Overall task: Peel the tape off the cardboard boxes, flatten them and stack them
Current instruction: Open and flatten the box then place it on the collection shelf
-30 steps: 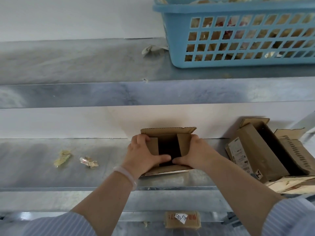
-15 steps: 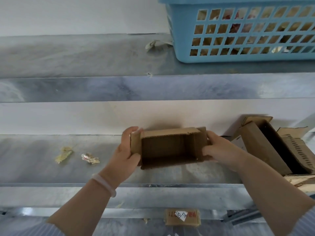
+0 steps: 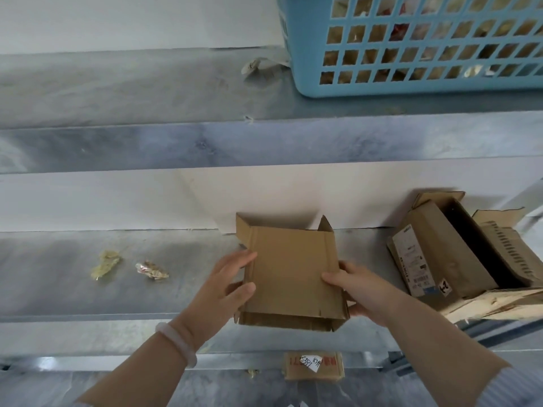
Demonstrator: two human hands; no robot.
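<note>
Nearest me, below the shelf, a small labelled carton lies on a lower level. Over the shelf's front edge my two hands are apart, one on each side of the box. The left hand grips its left edge, thumb on the top face. The right hand pinches the right edge, thumb on top and fingers underneath. The box is held clear of the shelf, broad face up, open at the near end, with flaps splayed at the far end. I see no tape on the face towards me, though the underside is hidden.

I judge this to be the flattening step. The next move calls for skewing the sides so the walls fold along their creases, then pressing the box flat.

Further back on the shelf lie two tape scraps to the left and a pile of opened boxes at its right end, probably where this one goes. Above the shelf stands a blue basket.
</note>
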